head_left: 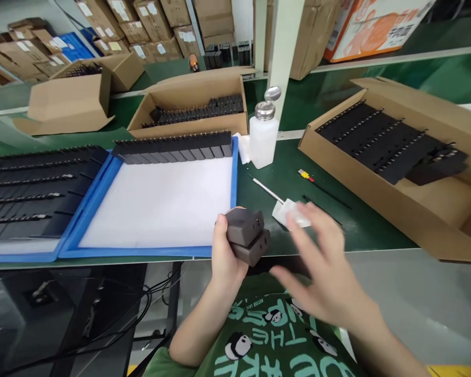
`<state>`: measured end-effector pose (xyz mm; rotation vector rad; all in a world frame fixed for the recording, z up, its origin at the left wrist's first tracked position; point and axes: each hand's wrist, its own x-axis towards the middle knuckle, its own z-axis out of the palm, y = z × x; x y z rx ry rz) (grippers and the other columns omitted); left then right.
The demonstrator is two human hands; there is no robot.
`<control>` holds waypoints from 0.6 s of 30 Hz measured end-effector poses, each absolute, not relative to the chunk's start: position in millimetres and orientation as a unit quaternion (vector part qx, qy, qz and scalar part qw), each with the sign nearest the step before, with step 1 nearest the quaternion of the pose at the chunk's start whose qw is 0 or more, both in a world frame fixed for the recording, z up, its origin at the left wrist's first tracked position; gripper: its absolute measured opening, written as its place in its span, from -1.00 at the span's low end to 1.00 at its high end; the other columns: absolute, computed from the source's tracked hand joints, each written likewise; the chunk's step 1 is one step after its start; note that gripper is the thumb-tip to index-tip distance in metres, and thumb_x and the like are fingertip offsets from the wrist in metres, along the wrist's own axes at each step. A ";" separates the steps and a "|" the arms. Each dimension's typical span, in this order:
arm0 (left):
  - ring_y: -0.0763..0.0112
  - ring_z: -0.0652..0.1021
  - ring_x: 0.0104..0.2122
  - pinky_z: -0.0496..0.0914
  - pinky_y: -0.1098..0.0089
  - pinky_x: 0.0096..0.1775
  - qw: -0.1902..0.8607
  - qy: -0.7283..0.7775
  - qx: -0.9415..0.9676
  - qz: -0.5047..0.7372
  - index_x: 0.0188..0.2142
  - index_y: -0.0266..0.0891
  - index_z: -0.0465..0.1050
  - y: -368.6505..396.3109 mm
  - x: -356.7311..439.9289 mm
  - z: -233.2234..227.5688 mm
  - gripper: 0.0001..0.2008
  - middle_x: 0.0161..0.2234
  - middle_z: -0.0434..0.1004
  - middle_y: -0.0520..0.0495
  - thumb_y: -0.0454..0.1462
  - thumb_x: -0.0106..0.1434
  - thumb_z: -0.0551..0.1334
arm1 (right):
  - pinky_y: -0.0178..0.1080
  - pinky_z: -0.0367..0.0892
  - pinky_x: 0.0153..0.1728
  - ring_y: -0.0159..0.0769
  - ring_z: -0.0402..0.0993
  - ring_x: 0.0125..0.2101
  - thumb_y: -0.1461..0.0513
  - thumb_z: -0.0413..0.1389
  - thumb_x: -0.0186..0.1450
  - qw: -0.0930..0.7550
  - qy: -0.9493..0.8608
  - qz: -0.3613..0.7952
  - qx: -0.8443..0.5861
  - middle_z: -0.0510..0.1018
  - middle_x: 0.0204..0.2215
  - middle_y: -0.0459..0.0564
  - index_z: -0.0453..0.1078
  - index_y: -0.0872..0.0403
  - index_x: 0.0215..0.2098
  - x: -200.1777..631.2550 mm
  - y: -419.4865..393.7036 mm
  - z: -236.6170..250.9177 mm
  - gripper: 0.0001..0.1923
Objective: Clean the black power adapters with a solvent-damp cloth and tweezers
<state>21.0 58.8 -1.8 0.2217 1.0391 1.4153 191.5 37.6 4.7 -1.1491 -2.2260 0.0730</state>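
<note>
1. At the far left edge of your green table point(329, 99), a blue tray point(43, 255) holds rows of flat black parts point(27, 193), packed side by side.
2. Just right of it, a second blue-rimmed tray point(234, 178) with a white floor lies against the near edge of the table. A single row of dark grey blocks point(176, 147) stands along its far side.
3. Behind that tray, an open cardboard box point(188, 94) carries more black parts in a line.
4. Your left hand point(224, 256) is at the near edge of the table, by the near right corner of the white tray. Its fingers are clamped around two dark grey adapters point(248, 236), stacked one on the other and raised just above the table edge.
5. Past the far right corner of the tray stands a white dispenser bottle point(262, 140) with a metal cap, upright.
6. A thin metal-tipped tool point(266, 190) lies on the table between the bottle and a small white wipe point(289, 213), its tip at the wipe.
7. Your right hand point(325, 267) hovers over the near edge of the table, just right of the adapters, blurred, fingers spread apart and holding nothing; the fingertips are over the wipe.
8. A slim black tool with a yellow and red end point(306, 175) lies beyond the wipe.
9. Along the right edge sits a large open cardboard box point(361, 173) holding stacked trays of black parts point(380, 139).
</note>
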 end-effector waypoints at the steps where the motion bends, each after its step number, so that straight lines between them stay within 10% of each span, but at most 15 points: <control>1: 0.35 0.58 -0.36 0.47 0.40 -0.32 0.617 0.463 0.105 0.628 -0.24 -0.18 0.48 57.2 22.8 -2.9 -0.54 -0.35 0.58 0.02 0.13 0.10 0.35 | 0.21 0.24 0.20 0.22 0.15 0.28 0.13 0.16 0.34 0.299 -0.858 -0.004 -0.417 0.25 0.29 0.34 0.05 0.22 0.40 183.9 35.3 11.5 -0.25; 5: 0.36 0.57 -0.14 0.45 0.44 -0.13 0.589 0.480 0.169 0.628 -0.14 -0.13 0.45 49.7 29.3 -13.2 -0.69 -0.18 0.58 0.02 -0.01 0.25 0.30 | -0.03 0.37 -0.01 -0.05 0.41 -0.03 0.34 0.02 0.36 0.257 -0.859 -0.111 -0.428 0.50 0.06 0.25 0.28 0.23 0.25 156.9 36.2 21.3 -0.51; 9: 0.20 0.52 0.03 0.47 0.32 -0.03 0.528 0.509 0.365 0.573 0.03 -0.09 0.37 48.1 44.3 -26.0 -0.43 0.01 0.50 -0.08 0.23 0.27 0.14 | -0.06 0.38 -0.19 -0.10 0.41 -0.23 0.37 0.00 0.30 0.219 -0.856 -0.116 -0.454 0.53 -0.11 0.25 0.32 0.32 0.14 168.3 48.7 19.7 -0.56; 18: -0.14 0.38 0.23 0.36 -0.02 0.18 0.531 0.485 0.422 0.552 -0.03 -0.06 0.44 63.9 28.5 -14.3 -0.29 0.04 0.51 -0.18 0.34 0.02 0.24 | 0.06 0.32 0.01 0.03 0.36 0.01 0.16 0.39 -0.05 0.362 -0.556 0.031 -0.747 0.52 -0.05 0.07 0.35 -0.01 0.02 362.4 76.9 55.3 -0.34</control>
